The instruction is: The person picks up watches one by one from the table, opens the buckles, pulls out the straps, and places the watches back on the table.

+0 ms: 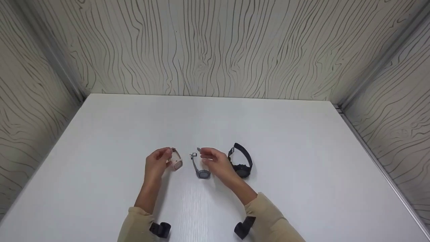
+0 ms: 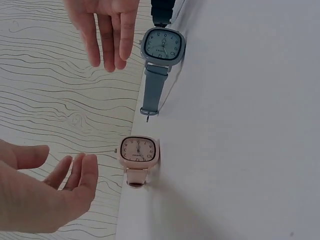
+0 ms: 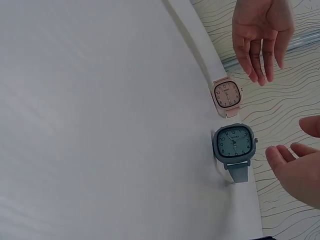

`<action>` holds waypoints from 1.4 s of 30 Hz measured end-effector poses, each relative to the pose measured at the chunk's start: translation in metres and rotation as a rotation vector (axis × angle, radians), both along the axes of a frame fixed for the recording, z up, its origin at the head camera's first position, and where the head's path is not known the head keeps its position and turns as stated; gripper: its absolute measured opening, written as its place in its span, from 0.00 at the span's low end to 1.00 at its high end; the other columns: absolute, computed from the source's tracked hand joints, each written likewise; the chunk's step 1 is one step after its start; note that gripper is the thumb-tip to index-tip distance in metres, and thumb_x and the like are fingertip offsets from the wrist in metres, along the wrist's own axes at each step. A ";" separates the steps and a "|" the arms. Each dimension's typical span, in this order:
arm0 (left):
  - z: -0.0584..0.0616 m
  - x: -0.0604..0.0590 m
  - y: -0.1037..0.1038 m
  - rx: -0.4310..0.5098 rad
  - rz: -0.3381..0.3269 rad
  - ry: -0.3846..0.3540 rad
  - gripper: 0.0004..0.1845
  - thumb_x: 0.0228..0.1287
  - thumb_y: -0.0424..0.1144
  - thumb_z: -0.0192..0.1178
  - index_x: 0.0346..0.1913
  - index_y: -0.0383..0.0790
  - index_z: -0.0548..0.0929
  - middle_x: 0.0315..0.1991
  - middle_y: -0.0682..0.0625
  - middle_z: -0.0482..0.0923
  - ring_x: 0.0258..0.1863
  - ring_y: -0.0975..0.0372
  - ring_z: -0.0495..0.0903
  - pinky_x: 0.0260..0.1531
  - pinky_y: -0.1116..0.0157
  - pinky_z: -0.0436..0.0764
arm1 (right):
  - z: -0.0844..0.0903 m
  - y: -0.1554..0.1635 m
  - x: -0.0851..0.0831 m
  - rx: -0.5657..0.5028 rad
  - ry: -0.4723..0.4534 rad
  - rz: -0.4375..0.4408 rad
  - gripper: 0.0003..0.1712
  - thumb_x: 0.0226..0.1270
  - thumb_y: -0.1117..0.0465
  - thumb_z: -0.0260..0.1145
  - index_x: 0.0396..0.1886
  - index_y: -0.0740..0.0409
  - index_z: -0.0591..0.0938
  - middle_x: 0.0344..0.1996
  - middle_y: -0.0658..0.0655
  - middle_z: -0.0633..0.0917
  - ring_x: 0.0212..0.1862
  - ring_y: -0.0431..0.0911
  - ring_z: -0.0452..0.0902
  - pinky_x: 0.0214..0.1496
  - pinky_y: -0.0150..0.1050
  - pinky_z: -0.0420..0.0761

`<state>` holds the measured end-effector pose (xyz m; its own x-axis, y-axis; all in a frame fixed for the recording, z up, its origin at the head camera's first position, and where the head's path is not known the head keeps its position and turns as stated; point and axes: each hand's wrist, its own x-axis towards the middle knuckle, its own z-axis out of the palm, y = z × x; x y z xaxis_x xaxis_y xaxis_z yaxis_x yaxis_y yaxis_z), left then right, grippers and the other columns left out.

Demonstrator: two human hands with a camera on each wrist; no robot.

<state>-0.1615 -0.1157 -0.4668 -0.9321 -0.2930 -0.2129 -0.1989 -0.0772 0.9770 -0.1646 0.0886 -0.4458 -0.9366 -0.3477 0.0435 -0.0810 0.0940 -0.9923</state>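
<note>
Three wristwatches stand on the white table. My left hand [image 1: 156, 164] is beside the pink watch [image 1: 177, 164], its loosely bent fingers near the strap. The left wrist view shows a gap between thumb and fingers, apart from the pink case [image 2: 139, 151]. My right hand [image 1: 217, 164] hovers by the grey-blue watch [image 1: 203, 174], whose strap is unbuckled with its buckle end up. In the right wrist view, the right thumb and fingers stand apart beside that watch's square dial [image 3: 234, 142], holding nothing. The black watch [image 1: 242, 170] is partly behind the right hand, its strap raised.
The white table [image 1: 302, 141] extends around the watches to walls with a wood-grain pattern [image 1: 201, 47] at the back and sides. Dark wrist cameras are strapped over both beige sleeves [image 1: 273, 218].
</note>
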 end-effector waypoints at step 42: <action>0.020 0.019 0.000 0.036 -0.041 -0.236 0.20 0.71 0.36 0.43 0.57 0.22 0.67 0.47 0.35 0.73 0.46 0.53 0.73 0.52 0.59 0.73 | -0.006 -0.046 0.002 0.067 -0.123 0.227 0.24 0.63 0.76 0.49 0.60 0.77 0.63 0.58 0.70 0.69 0.61 0.58 0.64 0.63 0.45 0.63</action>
<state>-0.1428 -0.1157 -0.4467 -0.8661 -0.2447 -0.4359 -0.4251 -0.0983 0.8998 -0.1622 0.0430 -0.4516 -0.8312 -0.5478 -0.0956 0.0128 0.1530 -0.9881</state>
